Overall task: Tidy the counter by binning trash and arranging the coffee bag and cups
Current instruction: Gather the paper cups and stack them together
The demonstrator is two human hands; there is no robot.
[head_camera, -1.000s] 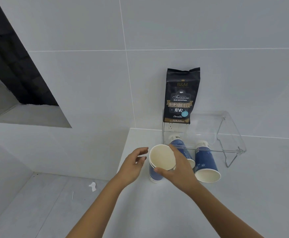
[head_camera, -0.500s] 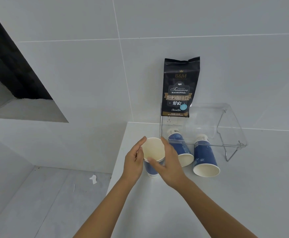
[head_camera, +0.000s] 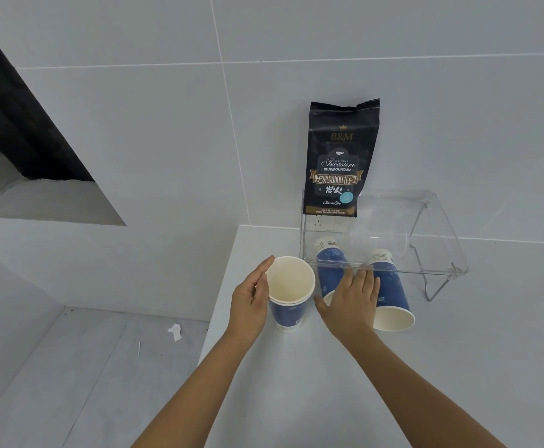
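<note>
Steadying stacked cups (head_camera: 288, 295) upright on tabletop (head_camera: 296, 383) with my left hand (head_camera: 249, 302), fingers flat against side; right hand (head_camera: 351, 300) spread open over a lying cup (head_camera: 330, 270); coffee bag (head_camera: 340, 160) on clear stand (head_camera: 438, 240).

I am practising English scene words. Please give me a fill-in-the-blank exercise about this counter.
1. The coffee bag stands on top of the clear ____.
2. The number of cups lying on their sides is ____.
3. The upright stacked cups are touched by the ____ hand.
4. The right hand is open and holds ____.

Missing words: shelf; two; left; nothing
</note>
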